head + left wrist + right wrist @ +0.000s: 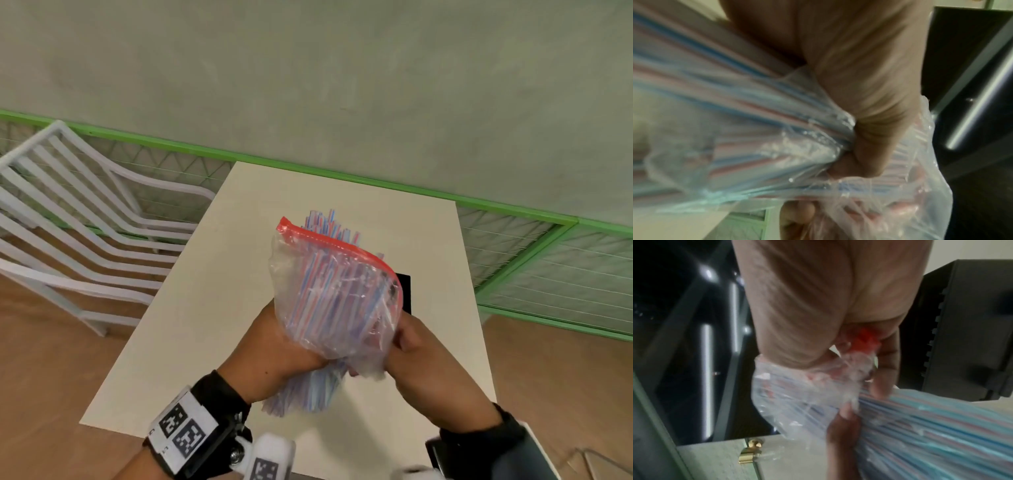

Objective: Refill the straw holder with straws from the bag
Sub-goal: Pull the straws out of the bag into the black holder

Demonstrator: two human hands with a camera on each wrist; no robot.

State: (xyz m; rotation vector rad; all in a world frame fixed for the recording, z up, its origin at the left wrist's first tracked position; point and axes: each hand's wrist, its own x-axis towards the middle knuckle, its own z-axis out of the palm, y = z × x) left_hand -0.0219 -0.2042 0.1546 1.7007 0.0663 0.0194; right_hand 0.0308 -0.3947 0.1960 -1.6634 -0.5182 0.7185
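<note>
No readable words, brand names or numbers are found in any view. Only black-and-white coded square markers (181,428) are seen, printed on the wrist band of the left arm; no letters can be made out there.

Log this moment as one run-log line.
left hand: grips striped straws | right hand: grips clear red-zip plastic bag | black straw holder: behind bag

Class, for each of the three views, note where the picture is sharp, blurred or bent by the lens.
Head view: mostly sharp, bag readable, green rail bowed by the wide lens. Left wrist view: straws smeared into soft streaks, left hand clearer. Right wrist view: soft throughout, right hand blurred, glare streaks on dark metal at left.
</note>
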